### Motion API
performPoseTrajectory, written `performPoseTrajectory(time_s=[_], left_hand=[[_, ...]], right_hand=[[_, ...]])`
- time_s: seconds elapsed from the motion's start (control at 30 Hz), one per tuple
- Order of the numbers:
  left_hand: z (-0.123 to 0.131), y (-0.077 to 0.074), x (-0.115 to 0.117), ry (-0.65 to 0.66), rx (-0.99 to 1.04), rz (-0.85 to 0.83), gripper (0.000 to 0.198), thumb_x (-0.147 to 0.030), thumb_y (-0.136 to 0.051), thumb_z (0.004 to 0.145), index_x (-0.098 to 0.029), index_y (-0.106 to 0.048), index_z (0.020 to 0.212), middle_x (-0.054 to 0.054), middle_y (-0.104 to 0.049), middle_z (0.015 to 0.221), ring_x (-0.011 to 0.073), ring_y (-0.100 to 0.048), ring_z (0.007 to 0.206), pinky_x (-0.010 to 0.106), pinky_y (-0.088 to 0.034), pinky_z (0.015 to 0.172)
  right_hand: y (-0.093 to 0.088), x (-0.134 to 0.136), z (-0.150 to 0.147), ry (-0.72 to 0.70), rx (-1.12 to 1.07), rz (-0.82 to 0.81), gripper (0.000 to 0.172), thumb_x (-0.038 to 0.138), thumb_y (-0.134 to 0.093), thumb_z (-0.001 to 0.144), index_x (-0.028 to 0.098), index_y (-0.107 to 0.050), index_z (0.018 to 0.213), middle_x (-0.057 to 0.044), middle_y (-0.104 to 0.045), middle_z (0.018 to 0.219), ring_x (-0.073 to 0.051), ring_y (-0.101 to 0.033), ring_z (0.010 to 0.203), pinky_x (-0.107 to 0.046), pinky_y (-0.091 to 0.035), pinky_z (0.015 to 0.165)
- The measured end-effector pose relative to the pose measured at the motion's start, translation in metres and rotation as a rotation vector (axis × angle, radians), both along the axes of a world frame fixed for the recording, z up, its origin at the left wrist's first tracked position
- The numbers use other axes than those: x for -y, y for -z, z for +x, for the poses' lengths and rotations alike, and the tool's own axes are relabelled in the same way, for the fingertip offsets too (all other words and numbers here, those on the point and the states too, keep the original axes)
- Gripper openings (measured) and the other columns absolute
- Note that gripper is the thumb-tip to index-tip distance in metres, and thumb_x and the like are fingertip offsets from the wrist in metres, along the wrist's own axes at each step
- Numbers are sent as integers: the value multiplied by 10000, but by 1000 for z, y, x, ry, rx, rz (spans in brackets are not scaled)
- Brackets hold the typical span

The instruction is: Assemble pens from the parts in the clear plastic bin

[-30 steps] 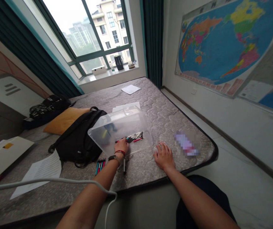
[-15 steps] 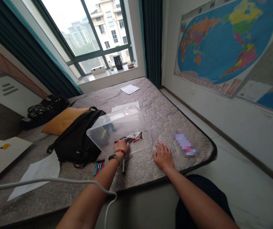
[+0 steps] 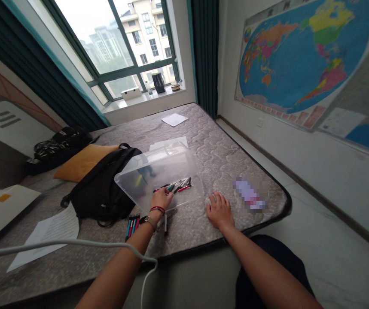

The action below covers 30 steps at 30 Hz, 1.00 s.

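A clear plastic box (image 3: 189, 165) lies on the mattress with several pens (image 3: 184, 184) loose inside it, black, white, red and teal. My left hand (image 3: 160, 199) reaches into the box at its near side, fingers closed on a pen (image 3: 170, 187) at the edge of the pile; the fingertips partly hide it. Just left of my left wrist, a row of teal, red and black pens (image 3: 132, 225) lies side by side on the mattress. My right hand (image 3: 219, 210) rests flat on the mattress, right of the box, with fingers stretched out and nothing in them.
A black backpack (image 3: 107, 189) touches the box's left side. A small dark and white object (image 3: 166, 225) lies near my left wrist. A white cable (image 3: 74, 242) crosses in front. Papers (image 3: 174, 119) lie behind, a blurred packet (image 3: 248, 195) to the right, near the mattress edge.
My left hand has shifted slightly left and towards me, its fingertips now closed at a pen by the pile. My right hand stays in place.
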State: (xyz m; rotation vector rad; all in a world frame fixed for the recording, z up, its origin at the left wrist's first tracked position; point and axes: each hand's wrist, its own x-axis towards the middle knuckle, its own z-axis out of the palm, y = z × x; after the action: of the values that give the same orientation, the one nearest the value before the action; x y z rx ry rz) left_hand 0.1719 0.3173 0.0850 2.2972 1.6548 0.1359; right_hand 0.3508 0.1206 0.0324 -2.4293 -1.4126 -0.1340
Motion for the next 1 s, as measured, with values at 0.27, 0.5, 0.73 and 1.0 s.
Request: performPoseTrajectory(time_s=[0.27, 0.5, 0.73, 1.0], left_hand=[[-51, 2, 93, -33, 30, -79, 153, -383, -584, 803, -253, -665, 808, 18, -714, 765, 210, -662, 742, 271, -373, 595], [-53, 25, 125, -58, -66, -93, 211, -441, -547, 841, -268, -656, 892, 54, -711, 782, 246, -675, 758, 286, -381, 603], [-84, 26, 121, 5, 103, 9, 317, -544, -482, 895, -264, -629, 918, -4, -648, 681, 171, -624, 637, 248, -289, 541], [-141, 47, 93, 18, -3, 101, 382, -447, -373, 958, -217, -598, 752, 37, -682, 717, 163, -598, 645, 266, -248, 562]], right_hand=[[1, 0, -1, 4, -2, 12, 364, 279, -459, 911, 185, -573, 1243, -139, -503, 1421, -283, -382, 1336, -425, -268, 1084], [1, 1, -2, -3, 35, 0, 368, 280, -458, 916, 184, -576, 1251, -140, -499, 1428, -292, -386, 1337, -430, -274, 1078], [5, 1, -2, -4, 71, 17, 363, 277, -467, 908, 183, -579, 1241, -141, -510, 1418, -295, -399, 1326, -426, -286, 1067], [9, -3, -3, -15, 63, 15, 341, 257, -465, 902, 168, -595, 1204, -149, -513, 1400, -295, -399, 1323, -418, -288, 1060]])
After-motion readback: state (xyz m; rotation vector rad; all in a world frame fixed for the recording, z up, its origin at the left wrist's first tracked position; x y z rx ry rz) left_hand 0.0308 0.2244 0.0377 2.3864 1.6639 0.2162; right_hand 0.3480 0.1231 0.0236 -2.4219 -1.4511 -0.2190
